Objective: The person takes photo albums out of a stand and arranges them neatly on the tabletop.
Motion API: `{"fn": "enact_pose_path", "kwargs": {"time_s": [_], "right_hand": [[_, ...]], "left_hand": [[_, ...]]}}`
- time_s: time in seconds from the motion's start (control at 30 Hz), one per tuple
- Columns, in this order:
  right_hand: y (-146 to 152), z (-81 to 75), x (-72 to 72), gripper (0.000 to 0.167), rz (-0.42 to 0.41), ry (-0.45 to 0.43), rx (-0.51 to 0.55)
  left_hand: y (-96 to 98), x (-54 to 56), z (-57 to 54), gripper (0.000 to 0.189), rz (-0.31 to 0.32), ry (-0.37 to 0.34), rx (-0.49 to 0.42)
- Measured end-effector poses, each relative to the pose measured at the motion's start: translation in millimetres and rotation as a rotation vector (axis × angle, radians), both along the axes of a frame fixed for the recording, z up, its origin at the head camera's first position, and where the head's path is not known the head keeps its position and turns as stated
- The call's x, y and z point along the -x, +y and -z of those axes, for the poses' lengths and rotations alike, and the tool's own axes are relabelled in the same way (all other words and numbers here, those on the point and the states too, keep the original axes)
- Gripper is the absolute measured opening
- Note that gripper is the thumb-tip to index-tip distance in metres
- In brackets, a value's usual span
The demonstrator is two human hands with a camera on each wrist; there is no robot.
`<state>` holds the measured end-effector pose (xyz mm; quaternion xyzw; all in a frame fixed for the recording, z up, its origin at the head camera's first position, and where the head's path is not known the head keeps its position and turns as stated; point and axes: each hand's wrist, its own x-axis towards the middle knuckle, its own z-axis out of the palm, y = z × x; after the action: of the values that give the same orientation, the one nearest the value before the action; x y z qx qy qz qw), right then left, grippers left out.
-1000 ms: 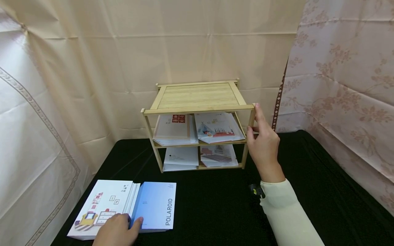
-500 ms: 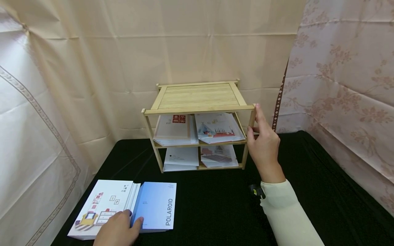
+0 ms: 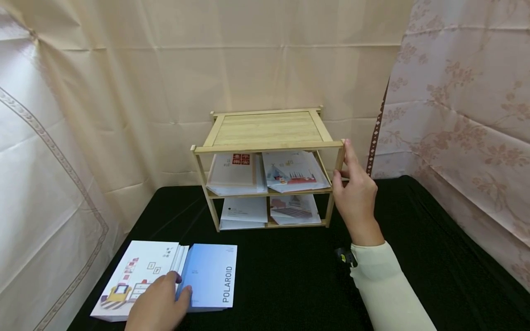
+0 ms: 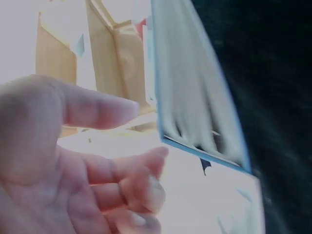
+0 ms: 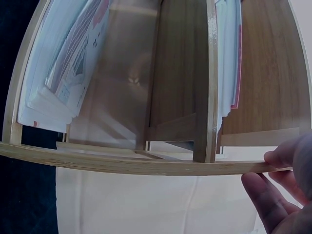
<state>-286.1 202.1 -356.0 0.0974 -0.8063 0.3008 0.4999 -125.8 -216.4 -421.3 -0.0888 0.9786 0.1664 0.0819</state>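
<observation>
My left hand (image 3: 157,303) hovers low over a stack of white books (image 3: 145,262), its fingertips at the stack's right edge. Right beside them lies a blue book (image 3: 209,276) marked POLAROID, seen edge-on as blue covers around pale pages (image 4: 190,87) in the left wrist view. There, thumb and fingers are apart with nothing between them; whether a fingertip touches a book I cannot tell. My right hand (image 3: 356,197) pinches the right front post of a small wooden shelf (image 3: 269,128); the right wrist view shows thumb and fingers on either side of that post (image 5: 146,166).
On the shelf's middle level sit two piles of booklets, a beige-topped one (image 3: 232,172) and an illustrated one (image 3: 294,171). Two more piles, white (image 3: 244,211) and illustrated (image 3: 294,209), are on the bottom level. Black cloth (image 3: 285,276) covers the table; curtains (image 3: 165,82) hang around it.
My left hand has moved slightly forward, and its fingers have lifted a little by the stack's edge. The right hand, shelf and books look the same.
</observation>
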Motion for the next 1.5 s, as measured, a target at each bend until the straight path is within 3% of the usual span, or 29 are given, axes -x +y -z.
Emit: {"fn": "enact_pose_path", "kwargs": {"time_s": [0.2, 0.47, 0.93, 1.13, 1.33, 1.5], "right_hand": [[1, 0.5, 0.2, 0.084, 0.006, -0.005, 0.007], [0, 0.3, 1.0, 0.082, 0.003, 0.004, -0.002], [0, 0.5, 1.2, 0.081, 0.000, -0.002, 0.003], [-1, 0.1, 0.8, 0.083, -0.003, -0.004, 0.002], [0, 0.3, 1.1, 0.082, -0.002, 0.000, 0.003], [-1, -0.1, 0.7, 0.082, -0.004, 0.002, 0.003]], "left_hand": [[14.2, 5.4, -17.4, 0.032, 0.009, 0.126, -0.105], [21.3, 14.6, -28.2, 0.025, 0.068, 0.259, -0.176], [33.5, 37.3, -47.7, 0.030, 0.100, 0.378, -0.370], [34.9, 49.8, -54.7, 0.037, 0.115, 0.394, -0.449], [36.3, 67.7, -59.9, 0.048, 0.110, 0.348, -0.519], [38.9, 79.2, -62.5, 0.056, 0.091, 0.314, -0.630]]}}
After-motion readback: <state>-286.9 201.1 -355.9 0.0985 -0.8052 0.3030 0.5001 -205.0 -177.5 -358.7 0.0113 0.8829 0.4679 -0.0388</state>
